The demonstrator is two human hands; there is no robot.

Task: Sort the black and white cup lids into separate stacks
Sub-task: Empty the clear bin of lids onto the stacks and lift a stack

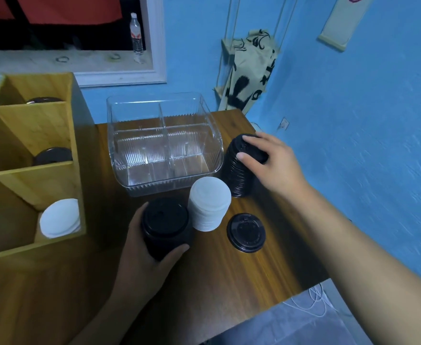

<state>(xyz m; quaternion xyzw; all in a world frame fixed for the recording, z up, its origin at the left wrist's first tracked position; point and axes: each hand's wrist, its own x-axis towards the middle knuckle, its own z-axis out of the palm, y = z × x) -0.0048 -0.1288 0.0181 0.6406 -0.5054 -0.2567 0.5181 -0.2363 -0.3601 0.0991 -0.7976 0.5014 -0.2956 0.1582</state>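
A wooden table (pixel 55 290) fills the lower frame. At its 9 o'clock side a three-compartment bamboo organizer (pixel 32 133) is seen, with white lids in the nearest compartment and dark lids in the other two. At 12 o'clock an empty clear divided bin (pixel 214 145) is set.

Three lid stacks are ranged in front of the bin. The tallest, a black stack (pixel 236 178), stands at about 4 o'clock from the bin, and its top is grasped from above by the right hand (pixel 271 163), thumb and fingers curled over the uppermost lids. A white stack (pixel 208 207) stands ungripped just beside it at 7 o'clock. A shorter black stack (pixel 164 227) is held at the white stack's 8 o'clock, wrapped round its side by the left hand (pixel 142 265).

One loose black lid (pixel 246 232) lies flat on the table, top side up, at 4 o'clock from the white stack. It is placed at 3 o'clock from the left-held stack and at 7 o'clock from the right hand, roughly as near to one as to the other. Being round and flat, it has no long axis to line up. Since both hands are occupied, one grasp would probably have to be given up before the lid is lifted onto a black stack.
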